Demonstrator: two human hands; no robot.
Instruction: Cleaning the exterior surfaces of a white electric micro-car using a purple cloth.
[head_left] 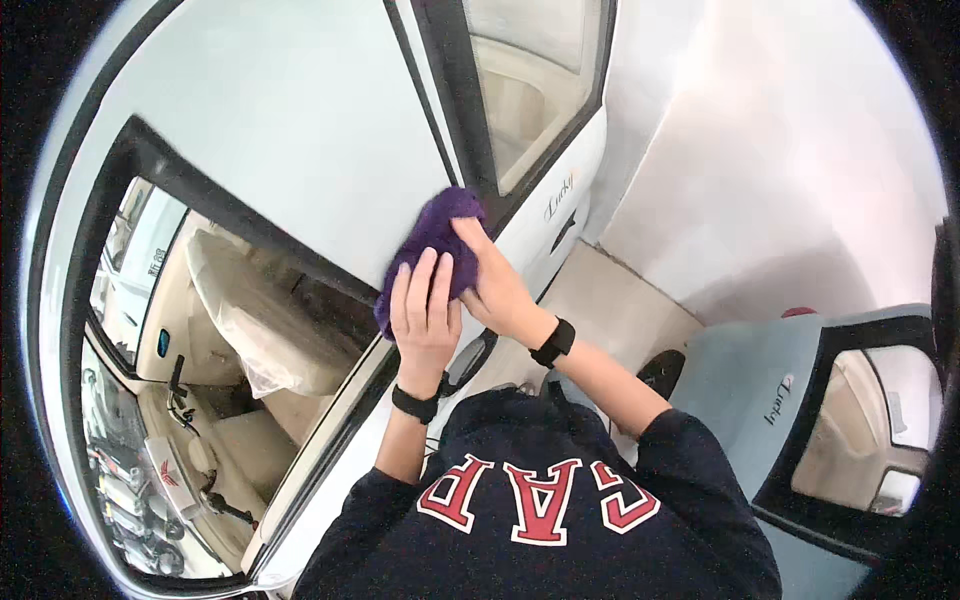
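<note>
A purple, fluffy cloth (432, 228) is bunched between my two hands, in front of the roof edge of a white vehicle (300, 90). My left hand (427, 305) lies over its near end, fingers bent onto the fabric. From the right, my right hand (492, 283) grips the cloth, with its thumb on top and its other fingers mostly hidden. Whether the cloth touches the bodywork, I cannot tell. Each wrist wears a black band.
Below the roof on the left, an open window (280, 300) shows a plastic-covered seat (265, 310) and handlebars (185, 410). A door mirror (470, 362) sits close under my hands. A grey-blue vehicle (740, 370) stands at my right, by a white wall (780, 150).
</note>
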